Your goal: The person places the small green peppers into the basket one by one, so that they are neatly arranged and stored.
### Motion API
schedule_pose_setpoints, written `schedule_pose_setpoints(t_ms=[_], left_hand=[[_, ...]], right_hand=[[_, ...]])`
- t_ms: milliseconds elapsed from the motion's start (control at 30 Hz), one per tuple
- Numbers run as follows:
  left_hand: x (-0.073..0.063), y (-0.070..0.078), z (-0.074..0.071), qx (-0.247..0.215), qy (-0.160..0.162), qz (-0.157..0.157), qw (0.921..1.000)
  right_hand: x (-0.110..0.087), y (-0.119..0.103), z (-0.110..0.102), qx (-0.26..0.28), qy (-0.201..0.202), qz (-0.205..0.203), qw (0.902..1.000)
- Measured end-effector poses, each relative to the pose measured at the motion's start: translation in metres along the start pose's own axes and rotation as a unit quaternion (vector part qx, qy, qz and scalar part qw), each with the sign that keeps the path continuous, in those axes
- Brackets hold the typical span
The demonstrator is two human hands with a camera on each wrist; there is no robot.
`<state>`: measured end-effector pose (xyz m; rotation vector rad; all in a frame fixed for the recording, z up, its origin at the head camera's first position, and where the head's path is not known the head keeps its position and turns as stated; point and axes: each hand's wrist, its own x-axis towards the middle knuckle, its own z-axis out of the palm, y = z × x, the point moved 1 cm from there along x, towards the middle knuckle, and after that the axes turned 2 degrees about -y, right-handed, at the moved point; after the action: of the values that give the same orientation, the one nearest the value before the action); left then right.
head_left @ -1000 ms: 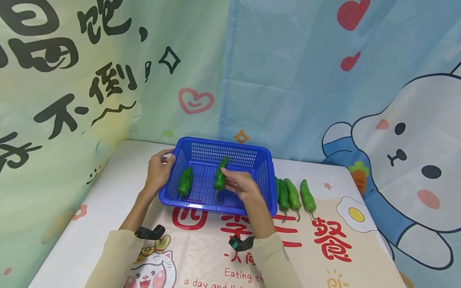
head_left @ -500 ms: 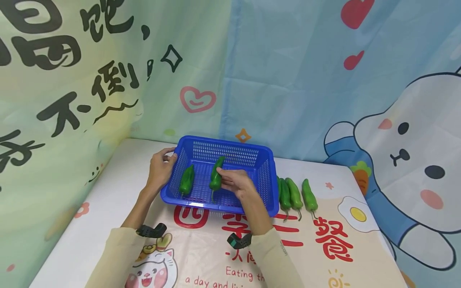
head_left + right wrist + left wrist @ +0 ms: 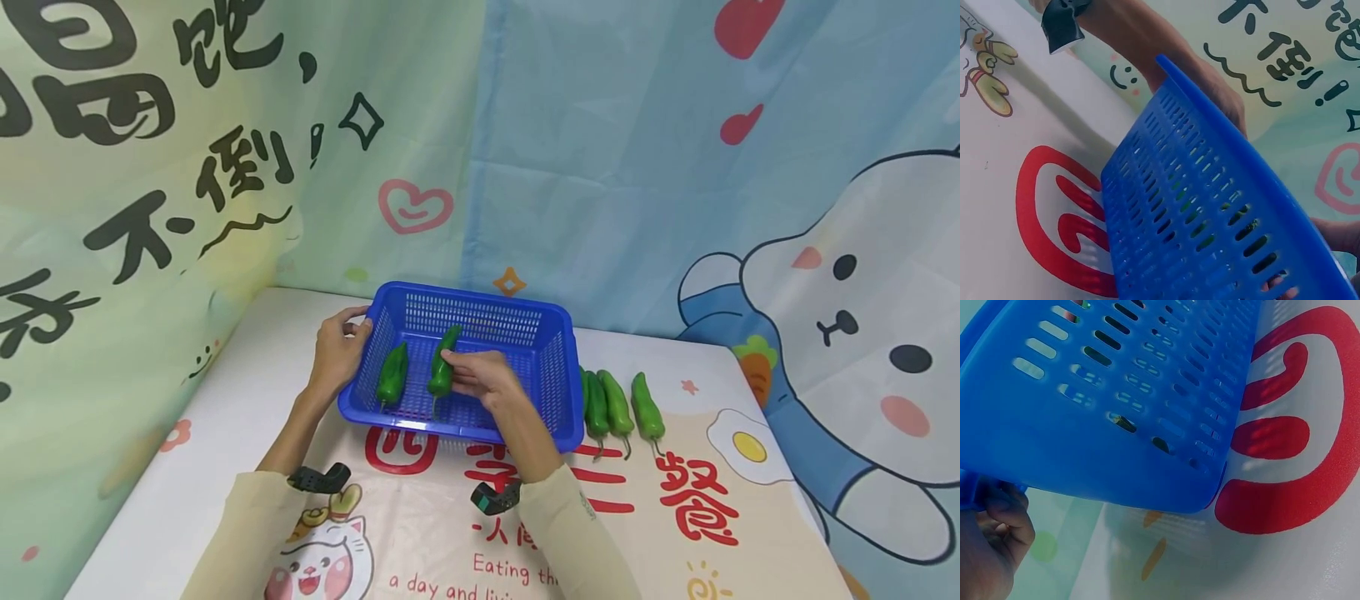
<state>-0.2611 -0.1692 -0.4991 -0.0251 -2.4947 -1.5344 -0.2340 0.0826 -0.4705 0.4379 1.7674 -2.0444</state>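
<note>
A blue plastic basket (image 3: 487,302) with slotted walls stands on the table. My left hand (image 3: 337,350) grips its left rim; in the left wrist view the curled fingers (image 3: 1013,519) hold the rim's edge. Inside the basket, my right hand (image 3: 483,375) pinches a green pepper (image 3: 442,367) between thumb and fingers, its stem pointing toward me. To the left of that pepper, another green pepper (image 3: 392,375) lies on the basket floor. In the right wrist view the basket wall (image 3: 1197,187) hides most of the right hand and the peppers.
Several green peppers (image 3: 617,404) lie in a row on the table to the right of the basket, one partly hidden by it. A printed cloth (image 3: 435,533) covers the table. Patterned curtains (image 3: 585,167) hang behind and at the left.
My right hand has moved left inside the basket with the pepper, bringing it closer to the one lying there. The left hand stays on the rim. The view has shifted slightly.
</note>
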Motion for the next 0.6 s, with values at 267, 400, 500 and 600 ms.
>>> schedule_pose_setpoints(t_ms=[267,400,500,600], left_hand=[[0.0,-0.002,0.004,-0.007,-0.003,0.002,1.0],[0.0,-0.003,0.004,-0.006,-0.007,-0.001,1.0],[0.0,-0.003,0.003,-0.004,-0.004,-0.003,1.0],[0.001,-0.003,0.001,-0.003,-0.002,-0.002,1.0]], right_hand=[[0.003,0.002,0.008,-0.003,0.004,0.01,0.9999],[0.006,0.003,0.012,-0.002,0.009,0.013,0.9999],[0.007,0.003,0.016,-0.003,0.012,0.017,0.9998],[0.009,0.003,0.02,-0.009,0.015,0.02,0.9996]])
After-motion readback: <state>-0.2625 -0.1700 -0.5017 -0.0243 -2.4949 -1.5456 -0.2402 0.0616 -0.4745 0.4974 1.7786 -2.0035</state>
